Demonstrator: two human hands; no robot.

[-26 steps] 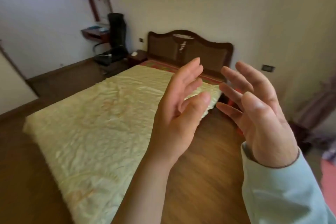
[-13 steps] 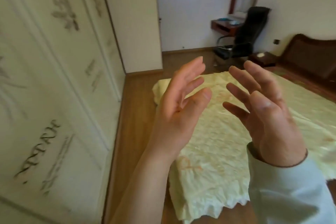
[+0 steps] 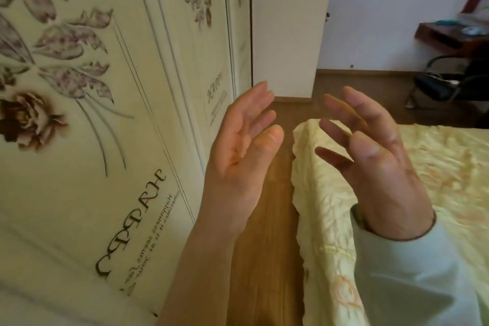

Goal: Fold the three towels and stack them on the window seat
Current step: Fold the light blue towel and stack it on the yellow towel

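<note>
Standing between a flower-printed wardrobe [image 3: 92,119] and the corner of a bed [image 3: 325,193], a person raises both hands, palms facing, fingers spread and holding nothing. The left hand [image 3: 243,151] hangs over the wooden floor [image 3: 267,259]; the right hand [image 3: 375,164], in a pale sleeve [image 3: 412,280], hovers above the bed's near corner. No towels or window seat are in view, so the folding looks unstarted. The likely risk: searching the wrong side of the room and losing time.
</note>
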